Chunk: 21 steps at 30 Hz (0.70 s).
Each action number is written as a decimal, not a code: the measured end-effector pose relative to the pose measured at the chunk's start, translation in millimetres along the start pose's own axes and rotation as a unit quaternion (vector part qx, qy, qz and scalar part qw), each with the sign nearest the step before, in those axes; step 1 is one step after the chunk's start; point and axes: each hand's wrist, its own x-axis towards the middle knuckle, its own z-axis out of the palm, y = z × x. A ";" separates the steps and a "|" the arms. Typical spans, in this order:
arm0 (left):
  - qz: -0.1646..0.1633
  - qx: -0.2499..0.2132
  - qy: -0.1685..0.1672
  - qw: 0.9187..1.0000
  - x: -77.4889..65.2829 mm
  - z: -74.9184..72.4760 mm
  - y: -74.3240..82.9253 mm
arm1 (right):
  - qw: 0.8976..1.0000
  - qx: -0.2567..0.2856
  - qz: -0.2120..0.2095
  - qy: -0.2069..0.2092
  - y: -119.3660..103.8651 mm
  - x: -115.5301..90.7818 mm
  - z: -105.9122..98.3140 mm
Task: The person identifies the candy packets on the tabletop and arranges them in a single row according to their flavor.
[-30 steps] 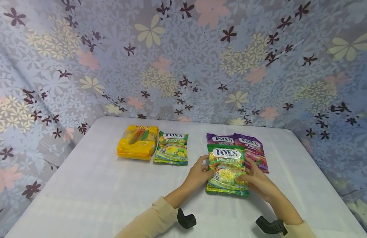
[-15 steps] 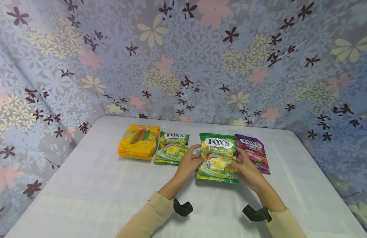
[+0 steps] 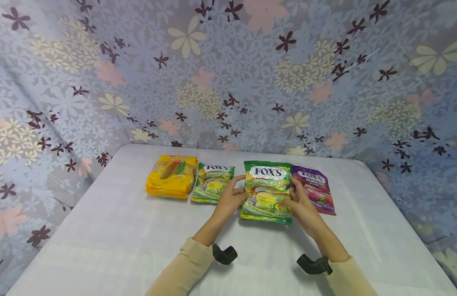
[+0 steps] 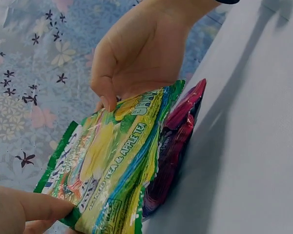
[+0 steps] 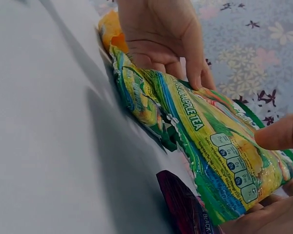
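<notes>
Between my two hands a green and yellow Fox's Spring Tea candy bag is held by its sides, front facing me. My left hand grips its left edge, and my right hand grips the right one, each with the thumb on the front. In both wrist views the bag is tilted and raised off the table. A purple Fox's Berries bag lies just right of it, partly covered. A second Spring Tea bag lies to the left, its corner behind my left hand.
A yellow mango candy bag lies left of the second green bag. Everything rests on a white-covered table. Flowered cloth hangs behind the table and along its sides. Dark wrist mounts stick out from both cuffs.
Both hands have carried the Spring Tea bag left and toward the back of the table. It now hides the left purple bag that showed behind it earlier. The other bags stay put.
</notes>
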 end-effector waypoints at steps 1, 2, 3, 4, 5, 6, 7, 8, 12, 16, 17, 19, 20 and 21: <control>0.001 0.003 0.001 1.000 0.0 -0.6 0.2 | 1.000 -0.002 -0.003 0.000 0.3 0.5 0.6; 0.003 0.007 0.003 1.000 -0.1 -1.1 0.6 | 1.000 -0.004 -0.005 -0.001 0.6 0.8 1.2; 0.006 0.007 0.004 1.000 -0.2 -1.5 0.7 | 1.000 -0.007 -0.007 -0.002 0.8 1.0 1.8; 0.007 0.007 0.005 1.000 -0.5 -1.9 0.9 | 1.000 -0.009 -0.008 -0.003 1.2 1.4 2.1; 0.007 0.006 0.008 1.000 -0.6 -2.3 1.0 | 1.000 -0.013 -0.009 -0.003 1.6 1.8 2.4; 0.008 0.006 0.010 1.000 -0.7 -2.6 1.0 | 1.000 -0.016 -0.011 -0.004 2.0 2.1 2.6; 0.010 0.004 0.011 1.000 -0.6 -2.8 0.5 | 1.000 -0.019 -0.012 -0.004 2.7 2.7 2.4; 0.012 0.003 0.012 1.000 -0.8 -2.9 0.2 | 1.000 -0.022 -0.013 -0.005 3.3 3.0 2.3; 0.019 0.007 0.015 1.000 -1.0 -3.0 -1.1 | 0.999 -0.031 -0.017 -0.005 4.8 4.0 1.9; 0.025 0.015 0.015 0.999 -1.3 -3.2 -1.5 | 1.000 -0.025 -0.010 -0.003 5.6 3.9 2.2; 0.027 0.017 0.014 0.999 -1.2 -3.4 -1.8 | 1.000 -0.021 -0.005 -0.001 5.5 3.9 2.5; 0.028 0.025 0.011 0.999 -0.4 -4.1 -2.6 | 1.000 -0.013 0.007 0.002 4.9 4.6 3.0; 0.028 0.029 0.009 0.999 0.3 -4.6 -3.3 | 1.000 -0.010 0.015 0.005 4.6 5.5 3.4; 0.026 0.035 0.009 0.999 0.9 -5.4 -3.5 | 1.000 -0.008 0.021 0.007 4.2 6.9 3.8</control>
